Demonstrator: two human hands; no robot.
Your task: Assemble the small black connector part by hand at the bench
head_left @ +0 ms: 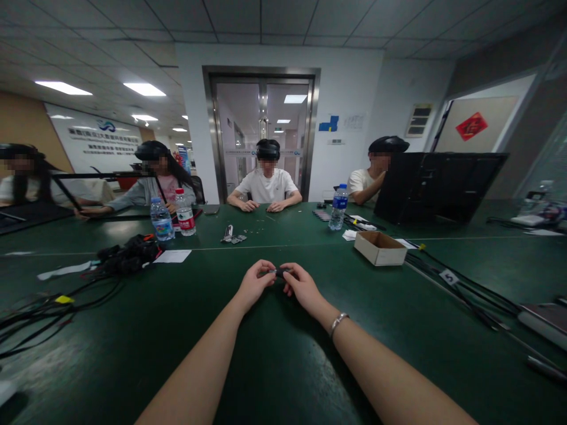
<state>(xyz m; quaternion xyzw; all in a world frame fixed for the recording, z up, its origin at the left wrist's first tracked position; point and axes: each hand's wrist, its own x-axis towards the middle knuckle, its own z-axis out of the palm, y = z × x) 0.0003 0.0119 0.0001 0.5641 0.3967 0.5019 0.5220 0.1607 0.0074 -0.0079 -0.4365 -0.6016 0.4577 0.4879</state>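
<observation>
My left hand and my right hand meet just above the green table in the middle of the head view. Between their fingertips is a small dark object, narrow, lying roughly crosswise. Its left end looks lighter, but it is too small for me to tell its kind. The left thumb and fingers pinch one end, and the right fingers close on the other. A silver bracelet circles my right wrist. Beyond my hands, small grey metal pieces lie beside a silver oblong item.
The green table spreads around me. An open cardboard box and a water bottle stand right of centre, near cables and a black monitor. Two bottles and a black tangled bundle are left. Several people sit opposite.
</observation>
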